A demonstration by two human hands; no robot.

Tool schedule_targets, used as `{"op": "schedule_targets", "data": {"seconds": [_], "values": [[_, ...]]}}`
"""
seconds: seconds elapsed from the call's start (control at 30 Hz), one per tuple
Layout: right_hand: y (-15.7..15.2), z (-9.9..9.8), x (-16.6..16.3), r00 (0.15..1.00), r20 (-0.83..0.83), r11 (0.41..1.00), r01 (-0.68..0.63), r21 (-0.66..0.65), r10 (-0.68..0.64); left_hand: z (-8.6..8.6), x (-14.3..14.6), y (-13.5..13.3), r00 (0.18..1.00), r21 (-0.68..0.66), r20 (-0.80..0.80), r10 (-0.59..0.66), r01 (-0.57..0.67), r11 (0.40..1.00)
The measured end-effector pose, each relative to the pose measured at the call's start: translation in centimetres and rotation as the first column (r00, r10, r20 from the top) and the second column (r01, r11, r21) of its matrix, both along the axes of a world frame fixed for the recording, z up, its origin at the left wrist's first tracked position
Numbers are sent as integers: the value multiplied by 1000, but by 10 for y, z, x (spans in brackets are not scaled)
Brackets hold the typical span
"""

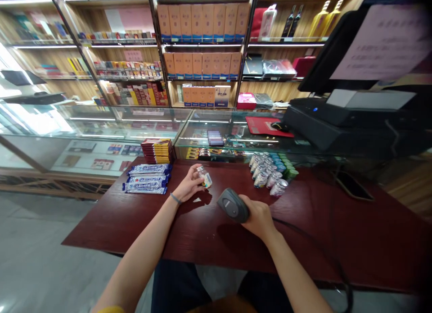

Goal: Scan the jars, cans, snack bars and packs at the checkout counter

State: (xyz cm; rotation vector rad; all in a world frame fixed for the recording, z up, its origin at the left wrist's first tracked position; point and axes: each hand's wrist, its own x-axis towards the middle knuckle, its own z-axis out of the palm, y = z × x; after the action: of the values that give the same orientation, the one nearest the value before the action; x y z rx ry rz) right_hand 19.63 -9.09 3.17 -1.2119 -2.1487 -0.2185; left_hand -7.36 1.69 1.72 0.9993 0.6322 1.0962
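pinching a jar (204, 179) between the thumb and fingers of the left hand (191, 183), holding it upright with a slight tilt over the middle of the table (111, 227), silver lid upward; not being able to tell about contact between its base and the wood. wearing a thin band (175, 198) on the left wrist. gripping a scanner (232, 206) in the right hand (258, 216), wrapping the fingers round its handle, pointing its head leftward near the jar but well clear of touching. trailing a cable (310, 234) from the scanner rightward and down toward the near edge. having a white scrap (197, 200) on the table just below the left hand.

facing grouped jars (260, 179) beyond the right hand, running from pale and purple at the left to blue and green at the right. seeing blue-and-white bars (145, 185) in a row to the left, with stacked maroon-and-yellow packs (157, 153) just behind. having a phone (354, 185) flat at the far right. looking over a glass counter (135, 121) toward a red mat (259, 124), a mouse (281, 126) and orange boxes (202, 22) on shelves.
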Motion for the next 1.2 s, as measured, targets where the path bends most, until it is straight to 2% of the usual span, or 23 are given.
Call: {"op": "schedule_targets", "data": {"seconds": [0.17,0.3,0.37,0.5,0.57,0.7,0.8,0.87,1.03,1.2], "values": [[-1,10,10,999,-8,999,37,-2,-37,5,21,-4,998,-6,16,62,-61,998],[-8,14,31,995,-9,994,101,28,-101,16,44,-5,997,16,66,34,-35,999],[-14,14,44,990,-19,988,139,67,-138,21,60,-5,999,45,21,38,-39,998],[-27,11,72,978,-42,973,209,97,-206,23,102,-5,976,213,-125,177,-148,966],[-34,9,86,971,-45,967,238,86,-235,20,126,-7,960,334,-165,225,-160,929],[-46,7,111,956,-43,950,293,107,-290,12,170,-16,927,520,-264,267,-96,849],[-55,7,128,943,-41,936,333,114,-330,4,193,-23,863,626,-347,368,-79,776],[-59,7,137,931,-43,924,365,110,-362,-2,204,-24,823,661,-383,419,-73,747],[-65,2,149,908,-47,903,419,88,-417,-16,221,-22,803,658,-430,413,-35,752],[-64,-2,152,912,-55,909,409,82,-406,-27,226,-22,799,661,-453,394,4,751]]}}
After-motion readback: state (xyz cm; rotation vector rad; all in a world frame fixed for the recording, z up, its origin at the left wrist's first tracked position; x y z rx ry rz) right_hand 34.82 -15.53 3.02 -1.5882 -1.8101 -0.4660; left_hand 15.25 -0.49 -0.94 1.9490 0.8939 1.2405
